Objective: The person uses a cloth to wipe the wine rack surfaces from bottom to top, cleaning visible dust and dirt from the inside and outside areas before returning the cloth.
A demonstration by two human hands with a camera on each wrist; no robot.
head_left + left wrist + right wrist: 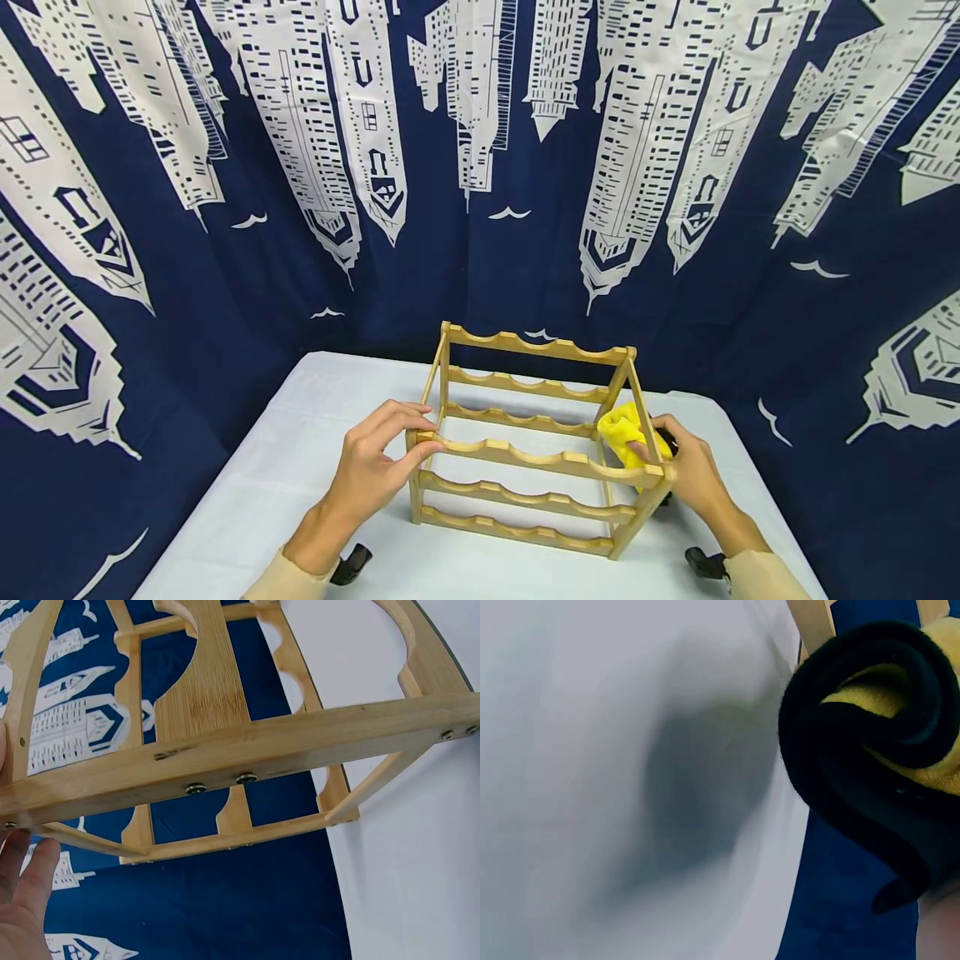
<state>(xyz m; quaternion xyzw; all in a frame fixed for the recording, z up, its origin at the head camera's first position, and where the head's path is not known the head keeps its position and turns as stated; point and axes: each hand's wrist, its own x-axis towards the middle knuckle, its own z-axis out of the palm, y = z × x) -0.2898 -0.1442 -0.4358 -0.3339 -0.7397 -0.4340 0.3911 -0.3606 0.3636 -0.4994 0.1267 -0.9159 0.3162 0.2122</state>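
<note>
A light wooden rack (pixel 525 455) with scalloped rails, like a wine rack, stands on the white-covered table. My left hand (pixel 375 458) grips its near left top corner, thumb on the front rail and fingers by the side bar. In the left wrist view, fingertips (pixel 39 870) show close to the post with its screw heads. At the rack's right side, my right hand (pixel 693 475) holds a bunched yellow cloth (pixel 621 429) against the sloping side bar. The right wrist view shows the cloth's black side (pixel 817 765) rolled into a fold.
The white table (pixel 300 467) extends around the rack. Behind and beside it hangs a dark blue curtain (pixel 465 283) printed with white buildings and birds. A black wrist mount (pixel 351 565) sits at the left wrist and another black mount (pixel 705 563) at the right.
</note>
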